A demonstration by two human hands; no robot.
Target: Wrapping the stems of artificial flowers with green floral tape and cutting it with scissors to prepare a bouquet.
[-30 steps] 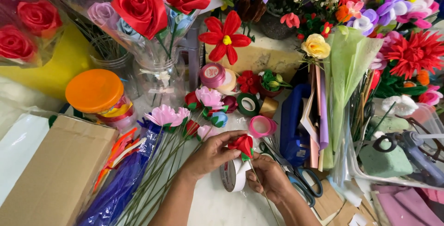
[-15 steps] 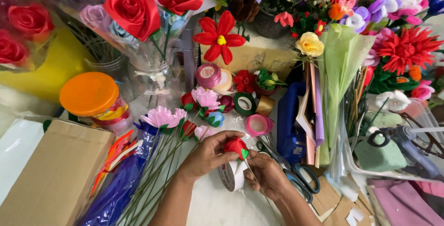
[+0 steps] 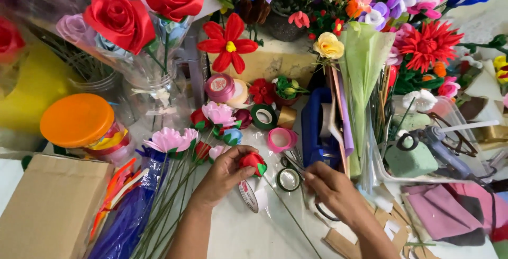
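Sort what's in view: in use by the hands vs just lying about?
In use: left hand holding red flower bud; right hand on its thin stem; white tape roll.
Lying about: orange-lidded jar, pink tape roll, glue gun, cardboard box.

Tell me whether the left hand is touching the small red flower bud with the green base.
Touching. The head view shows the left hand with its fingertips wrapped around the small red flower bud, no gap between them, pinching it above the white tape roll.
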